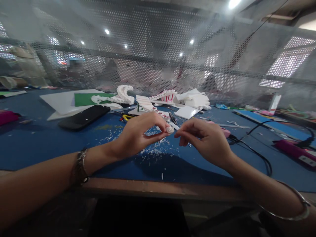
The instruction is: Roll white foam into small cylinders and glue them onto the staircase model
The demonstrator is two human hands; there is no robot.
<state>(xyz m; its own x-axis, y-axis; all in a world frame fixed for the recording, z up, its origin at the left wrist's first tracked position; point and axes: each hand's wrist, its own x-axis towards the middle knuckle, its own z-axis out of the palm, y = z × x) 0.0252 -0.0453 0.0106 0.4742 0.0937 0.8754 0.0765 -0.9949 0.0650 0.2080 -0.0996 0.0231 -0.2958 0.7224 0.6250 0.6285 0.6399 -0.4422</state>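
Between thumb and forefinger, my left hand (140,131) pinches a small white spiral roll (170,130), rose-like in shape. Just to its right, a short gap away, is my right hand (204,138). Its thumb and forefinger are pressed together, and whatever may be between them is too small to make out. White shavings (158,151) litter the blue table top (44,144) below both hands. Behind my fingers lie a white strip (174,126) and a pale stepped piece (144,102) dotted with small red bits nearby.
A black phone (85,117) lies at left beside white sheets and a green sheet (92,99). Curly white pieces (124,94) and stacked white sheets (194,98) sit at the back. On the right are black cables (256,156) and a magenta power strip (296,153). Perforated metal mesh (148,42) stands behind.
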